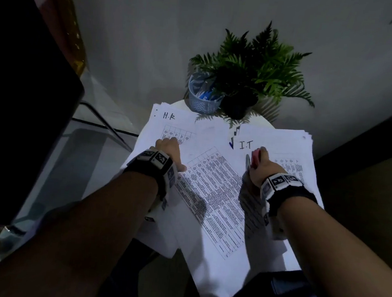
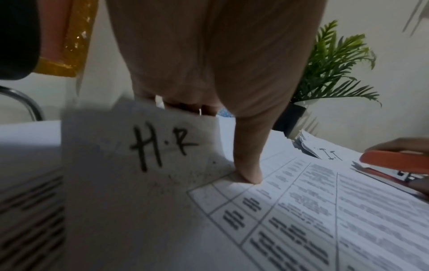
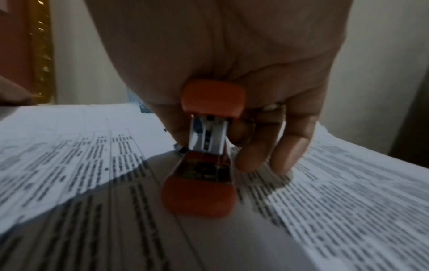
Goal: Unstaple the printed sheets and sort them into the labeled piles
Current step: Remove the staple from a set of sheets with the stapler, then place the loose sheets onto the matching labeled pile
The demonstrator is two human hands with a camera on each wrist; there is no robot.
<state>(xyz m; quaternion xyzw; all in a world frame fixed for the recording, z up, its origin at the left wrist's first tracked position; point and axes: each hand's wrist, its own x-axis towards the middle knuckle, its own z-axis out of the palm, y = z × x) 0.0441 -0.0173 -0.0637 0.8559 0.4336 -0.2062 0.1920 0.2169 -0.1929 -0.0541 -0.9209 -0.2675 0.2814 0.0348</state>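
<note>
In the head view, the H.R pile (image 1: pixel 168 127) lies at the centre left of the frame and the I.T pile (image 1: pixel 283 144) at the centre right, both on the desk (image 1: pixel 261 121). A printed sheet (image 1: pixel 214 197) lies slantwise between them, overlapping both. The left hand (image 1: pixel 168 150) rests on the H.R pile; the right hand (image 1: pixel 264 168), holding a stapler (image 1: pixel 255 157), sits on the I.T pile. Behind the piles, toward the top of the frame, a mesh cup (image 1: pixel 202 96) stands just left of a potted plant (image 1: pixel 251 68).

Left hand (image 1: pixel 168 152) rests on the "H.R" pile (image 1: pixel 169 122), right hand (image 1: pixel 263 169) grips an orange stapler (image 1: pixel 256 157) beside the "I.T" pile (image 1: pixel 292 142), a printed sheet (image 1: pixel 212 194) lying between them before a potted fern (image 1: pixel 251 75).
</note>
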